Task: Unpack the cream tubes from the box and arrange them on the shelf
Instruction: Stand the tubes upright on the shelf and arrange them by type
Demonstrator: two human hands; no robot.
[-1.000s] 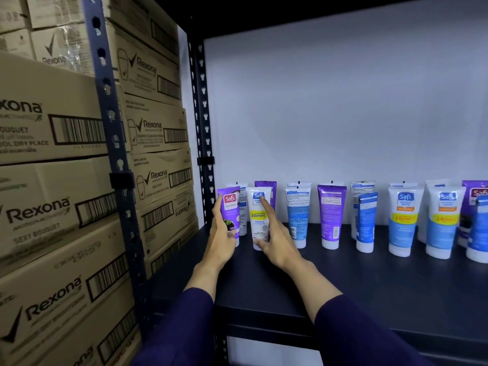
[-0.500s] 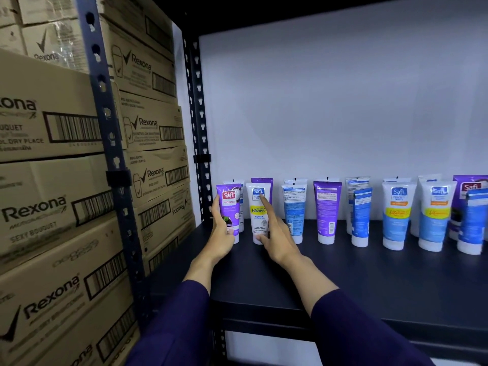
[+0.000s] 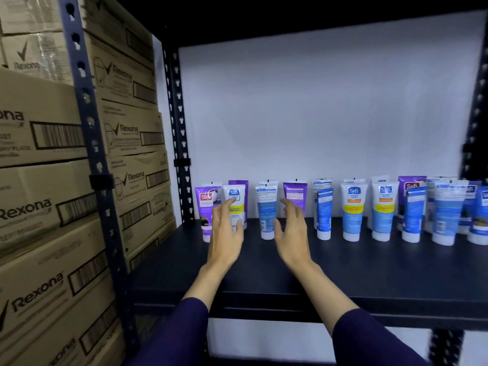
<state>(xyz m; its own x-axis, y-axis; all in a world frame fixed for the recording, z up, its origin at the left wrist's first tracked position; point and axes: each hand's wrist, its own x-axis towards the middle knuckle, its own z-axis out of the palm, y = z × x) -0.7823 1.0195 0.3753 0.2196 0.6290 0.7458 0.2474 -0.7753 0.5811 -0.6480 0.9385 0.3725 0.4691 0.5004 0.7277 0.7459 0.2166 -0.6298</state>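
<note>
nearest to us, our two dark purple sleeves [image 3: 182, 331] are reaching in over the front edge of the black shelf [image 3: 369, 270]. our left hand [image 3: 226, 235] is hovering above the shelf board with its fingers spread and loosely bent, holding nothing; its fingertips are lying in front of the white tube [image 3: 235, 207] with the yellow band, and we cannot tell whether they are touching it. our right hand [image 3: 291, 233] is also wide, fingers fanned and slightly curled, gripping nothing, sitting just right of the pale blue tube [image 3: 266, 212] and in front of the purple tube [image 3: 295, 194] whose back label is facing us.

beyond the hands, the cream tubes are standing upright on their white caps in a loose row along the back of the shelf. at the left end a purple safi tube [image 3: 205, 210] is standing just beside the white one, with another purple tube [image 3: 239, 184] peeking up behind it. to the right, blue and white tubes [image 3: 353, 212] with yellow bands are standing near darker blue ones [image 3: 324, 212], and the row is running on to the frame's right edge, where it is getting blurred.

behind everything a plain white wall [image 3: 317, 114] is closing off the shelf. to our left, stacked rexona cartons [image 3: 39, 207] are filling the neighbouring bay, behind a perforated upright [image 3: 89, 128].
</note>
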